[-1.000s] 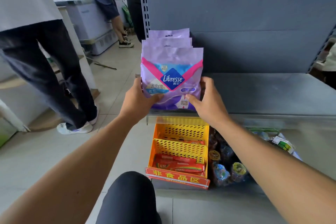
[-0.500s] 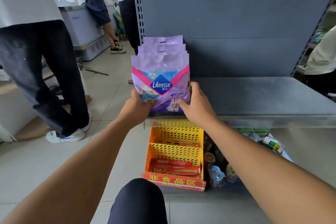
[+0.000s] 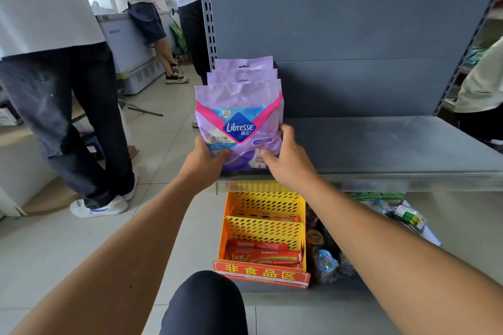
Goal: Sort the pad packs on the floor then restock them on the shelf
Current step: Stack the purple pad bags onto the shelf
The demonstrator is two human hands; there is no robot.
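We count three purple pad packs [image 3: 239, 117] standing upright in a row at the left end of the grey shelf [image 3: 394, 144]. Our left hand [image 3: 204, 159] and right hand [image 3: 285, 158] pinch the front pack's lower corners, thumbs across its face.

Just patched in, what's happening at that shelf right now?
A person is restocking purple pad packs at the left end of a grey shelf. Both hands hold the front pack by its lower corners, the left hand on one side and the right hand on the other. At least two more packs stand upright in a row behind it. A yellow basket sits on the level below. Other people stand nearby to the left.
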